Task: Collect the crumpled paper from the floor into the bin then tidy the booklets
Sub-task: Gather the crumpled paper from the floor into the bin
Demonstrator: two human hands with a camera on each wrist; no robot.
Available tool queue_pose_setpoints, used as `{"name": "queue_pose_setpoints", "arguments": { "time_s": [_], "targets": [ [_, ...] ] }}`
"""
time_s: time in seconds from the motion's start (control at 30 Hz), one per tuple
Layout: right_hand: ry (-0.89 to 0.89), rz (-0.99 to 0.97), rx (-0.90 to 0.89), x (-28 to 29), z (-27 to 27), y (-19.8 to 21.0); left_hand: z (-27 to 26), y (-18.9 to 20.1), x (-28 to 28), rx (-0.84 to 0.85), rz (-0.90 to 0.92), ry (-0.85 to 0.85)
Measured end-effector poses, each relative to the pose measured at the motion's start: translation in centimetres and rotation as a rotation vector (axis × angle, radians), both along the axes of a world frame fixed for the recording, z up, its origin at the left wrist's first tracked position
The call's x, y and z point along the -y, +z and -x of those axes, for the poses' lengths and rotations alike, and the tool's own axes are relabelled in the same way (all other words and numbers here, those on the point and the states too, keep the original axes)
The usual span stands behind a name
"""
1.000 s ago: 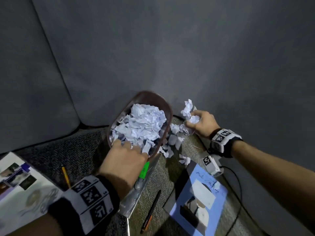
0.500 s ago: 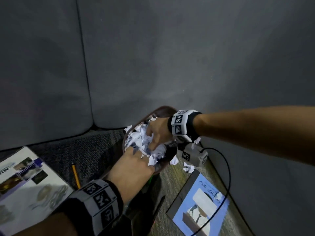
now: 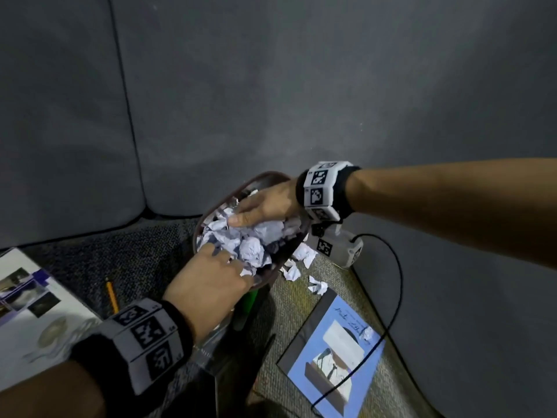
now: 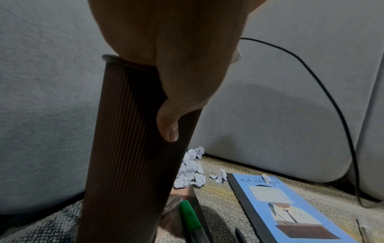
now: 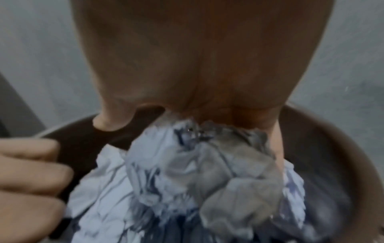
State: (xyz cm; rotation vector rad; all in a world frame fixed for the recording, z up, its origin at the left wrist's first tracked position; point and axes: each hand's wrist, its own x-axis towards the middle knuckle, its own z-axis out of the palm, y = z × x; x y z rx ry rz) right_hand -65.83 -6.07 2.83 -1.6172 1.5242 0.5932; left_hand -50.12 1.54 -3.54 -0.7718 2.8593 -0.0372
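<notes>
A tall brown ribbed bin [image 3: 265,177] [image 4: 129,148] stands on the carpet, heaped with crumpled white paper [image 3: 251,247] [image 5: 187,172]. My left hand [image 3: 229,263] grips its near rim, with the thumb [image 4: 168,128] on the outer wall and the fingers [image 5: 31,172] curled inside. My right hand [image 3: 250,212] lies palm down on the heap with its fingers straight. Several loose crumpled pieces [image 3: 301,257] [image 4: 191,171] lie on the floor to the right of the bin. A blue booklet [image 3: 331,357] [image 4: 290,205] lies flat near them. A white booklet [image 3: 33,312] lies at the far left.
Grey upholstered panels [image 3: 271,86] close the corner behind and to the right. A yellow pencil [image 3: 111,294], a green marker [image 3: 250,300] [image 4: 189,215] and a dark pen [image 3: 265,345] lie on the carpet. A black cable [image 3: 396,267] loops over the blue booklet.
My right hand has carried a handful of paper from the floor right of the bin into the bin, and its fingers now lie flat on the heap. My left hand stays on the rim.
</notes>
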Motion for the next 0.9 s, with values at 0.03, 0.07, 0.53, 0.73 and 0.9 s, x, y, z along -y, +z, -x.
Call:
{"name": "queue_pose_setpoints", "arguments": {
  "time_s": [0.03,0.07,0.53,0.73,0.9],
  "targets": [
    [0.054,0.033,-0.037,0.0,0.1,0.4,0.0,-0.1,0.0,0.013,-0.002,0.004],
    [0.132,0.072,-0.093,0.0,0.1,0.7,-0.1,-0.3,0.1,0.026,-0.002,0.009],
    [0.184,0.287,-0.078,0.0,4.3,3.3,0.2,-0.5,0.5,0.01,-0.01,0.017],
    [0.264,0.105,-0.116,1.1,4.2,-3.6,0.7,-0.7,0.5,0.035,-0.012,0.018],
    [0.354,0.054,-0.145,3.1,3.4,-6.4,0.5,-0.7,0.9,0.056,0.007,0.031]
  ]
}}
